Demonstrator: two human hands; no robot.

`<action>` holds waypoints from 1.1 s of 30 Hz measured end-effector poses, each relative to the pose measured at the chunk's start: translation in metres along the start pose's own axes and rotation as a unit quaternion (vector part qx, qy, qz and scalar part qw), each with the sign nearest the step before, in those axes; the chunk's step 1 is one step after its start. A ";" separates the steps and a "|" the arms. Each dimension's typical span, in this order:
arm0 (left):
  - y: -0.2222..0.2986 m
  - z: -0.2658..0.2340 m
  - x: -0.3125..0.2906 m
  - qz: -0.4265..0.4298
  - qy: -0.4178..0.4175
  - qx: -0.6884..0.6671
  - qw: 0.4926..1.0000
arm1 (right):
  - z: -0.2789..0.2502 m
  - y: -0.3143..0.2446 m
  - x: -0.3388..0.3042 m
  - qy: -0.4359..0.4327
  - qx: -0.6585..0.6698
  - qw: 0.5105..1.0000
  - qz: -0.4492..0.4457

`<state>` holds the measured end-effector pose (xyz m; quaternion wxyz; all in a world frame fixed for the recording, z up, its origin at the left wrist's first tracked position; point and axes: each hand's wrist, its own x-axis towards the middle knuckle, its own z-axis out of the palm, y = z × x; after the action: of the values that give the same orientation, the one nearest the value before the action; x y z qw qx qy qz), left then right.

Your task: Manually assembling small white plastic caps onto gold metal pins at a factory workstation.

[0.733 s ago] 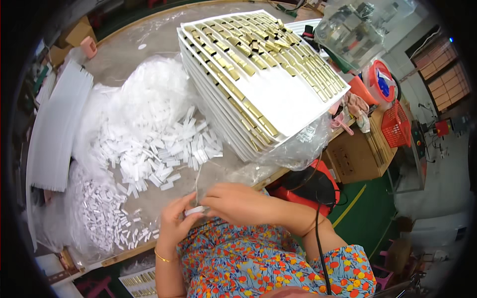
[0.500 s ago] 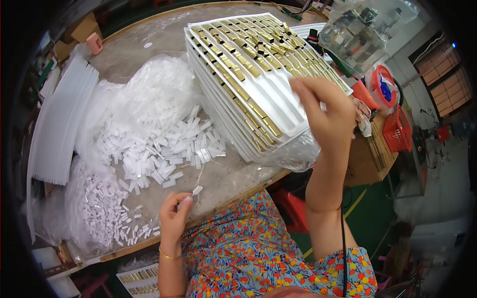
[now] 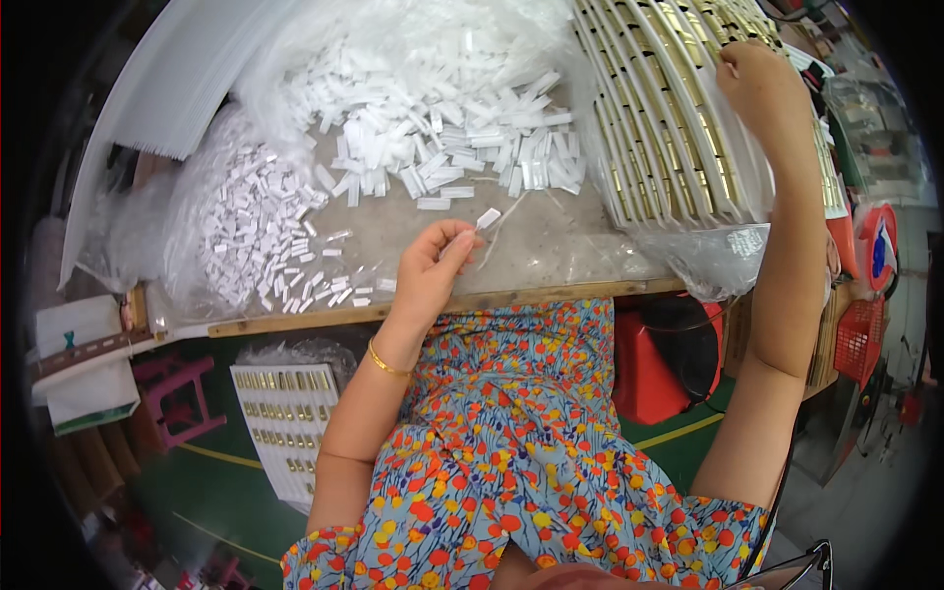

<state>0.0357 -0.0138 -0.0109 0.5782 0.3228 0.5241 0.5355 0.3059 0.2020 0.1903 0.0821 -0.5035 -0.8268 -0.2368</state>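
Note:
My left hand [image 3: 436, 258] is closed in a pinch above the near part of the table. Between its thumb and fingers is a small clear plastic piece with a white end [image 3: 489, 218]. Far to the right, my right hand [image 3: 767, 90] reaches over a stack of white trays [image 3: 749, 202] that hold rows of gold-coloured tubes with black ends [image 3: 678, 108]. Its fingers are curled down among the tubes, and whatever they grip is hidden. A loose heap of clear plastic pieces [image 3: 442, 123] lies beyond my left hand, and smaller white pieces [image 3: 251, 231] lie to its left.
Stacked white sheets [image 3: 177, 88] stand at the far left. A wooden edge [image 3: 285, 320] bounds the table [image 3: 374, 241] in front of me. Below it are a tray of short gold pieces [image 3: 285, 413], a pink stool [image 3: 187, 398] and a red-and-black object [image 3: 664, 359]. A red basket [image 3: 858, 339] is at right.
The view has swung, so the table contents appear shifted. My right hand has gone from raised above the tray's near part to down among the tubes farther back. My left hand keeps its piece.

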 end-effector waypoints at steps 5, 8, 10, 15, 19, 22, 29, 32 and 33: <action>0.003 -0.009 -0.007 -0.018 -0.009 -0.025 0.999 | -0.010 -0.010 -0.006 -0.002 0.060 0.995 0.077; 0.000 -0.012 -0.006 -0.030 -0.014 -0.038 0.999 | -0.050 -0.049 -0.040 0.145 0.285 0.944 0.088; -0.002 -0.015 -0.005 -0.045 -0.025 -0.050 0.997 | -0.068 -0.087 -0.075 0.060 0.471 0.879 0.039; -0.007 -0.019 -0.006 -0.078 -0.021 -0.129 0.988 | 0.002 -0.159 -0.111 -0.121 0.609 0.783 -0.035; 0.000 -0.019 -0.008 -0.075 -0.011 -0.113 0.991 | 0.046 -0.176 -0.126 -0.171 0.678 0.713 0.056; 0.003 -0.021 -0.010 -0.079 0.004 -0.055 0.995 | 0.055 -0.184 -0.127 -0.169 0.691 0.702 0.045; 0.008 -0.022 -0.012 -0.073 -0.006 -0.004 0.997 | 0.059 -0.183 -0.125 -0.167 0.679 0.715 0.003; 0.007 -0.020 -0.012 -0.075 -0.005 0.020 0.997 | 0.062 -0.183 -0.129 -0.176 0.681 0.711 0.006; 0.007 -0.020 -0.012 -0.069 -0.005 0.031 0.997 | 0.062 -0.183 -0.129 -0.188 0.682 0.707 0.003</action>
<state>0.0161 -0.0275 -0.0061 0.6066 0.3063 0.5582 0.4760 0.2144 0.0593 0.0307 0.2467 -0.3467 -0.7601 0.4911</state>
